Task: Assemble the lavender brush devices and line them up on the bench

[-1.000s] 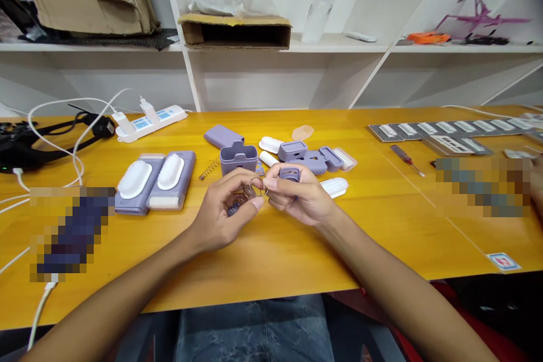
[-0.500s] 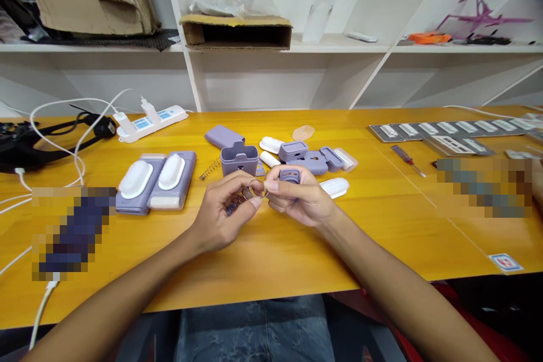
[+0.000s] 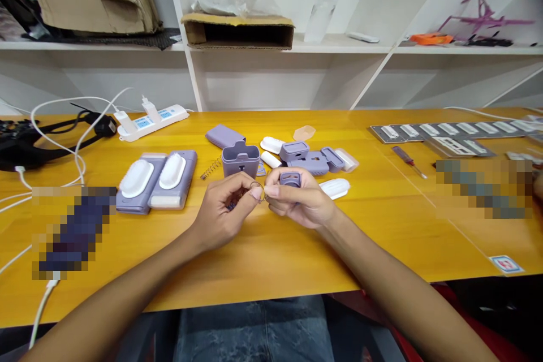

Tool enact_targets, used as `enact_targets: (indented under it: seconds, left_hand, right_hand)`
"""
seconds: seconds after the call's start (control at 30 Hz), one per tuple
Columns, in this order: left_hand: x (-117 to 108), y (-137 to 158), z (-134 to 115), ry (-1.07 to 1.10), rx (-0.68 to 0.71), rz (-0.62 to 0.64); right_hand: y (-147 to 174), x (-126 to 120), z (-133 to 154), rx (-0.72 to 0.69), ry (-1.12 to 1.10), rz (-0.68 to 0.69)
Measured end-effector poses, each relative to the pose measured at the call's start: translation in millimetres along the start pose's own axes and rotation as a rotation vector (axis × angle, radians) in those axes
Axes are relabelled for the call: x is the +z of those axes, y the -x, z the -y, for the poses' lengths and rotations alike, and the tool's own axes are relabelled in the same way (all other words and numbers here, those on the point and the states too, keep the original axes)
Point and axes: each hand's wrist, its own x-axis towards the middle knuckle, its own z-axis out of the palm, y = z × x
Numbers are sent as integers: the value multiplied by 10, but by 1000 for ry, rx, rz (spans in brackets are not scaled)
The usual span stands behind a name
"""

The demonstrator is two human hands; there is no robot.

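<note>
Left hand [image 3: 224,209]: thumb and forefinger pinched on a loop of a wire coil [image 3: 232,202]; the rest of the coil sits within the curled fingers, likely to keep it from springing loose. Right hand [image 3: 303,203]: closed around a small purple part [image 3: 291,179], thumb and forefinger tips together at the near end of the wire. The part seems tucked back so that those tips stay free. Whether wire and part are joined: cannot tell. Both hands are raised over the table [image 3: 297,271], fingertips just beside each other.

Just beyond: an open purple casing [image 3: 240,165], upright, mouth up. Loose spring [image 3: 211,168] to its left, white cylinder [image 3: 270,159] to its right; all near, presumably for easy reach. Farther left: two purple cases [image 3: 186,184] side by side, a white pad [image 3: 173,172] on each. Right, well apart: a screwdriver [image 3: 409,162].
</note>
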Motion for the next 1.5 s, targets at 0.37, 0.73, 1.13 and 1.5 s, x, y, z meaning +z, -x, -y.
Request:
enact_targets:
  seconds: [0.37, 0.73, 1.13, 1.5]
  left_hand:
    - [-25, -12, 49, 318, -187, -20]
    - [3, 8, 32, 182, -143, -17]
    - [14, 32, 30, 37, -33, 12]
    - [50, 52, 63, -202, 269, -50]
  right_hand:
    - [-47, -124, 156, -70, 27, -135]
    - [-29, -136, 127, -241, 134, -106]
    - [-23, -210, 118, -305, 115, 42]
    - [12, -219, 109, -284, 215, 211]
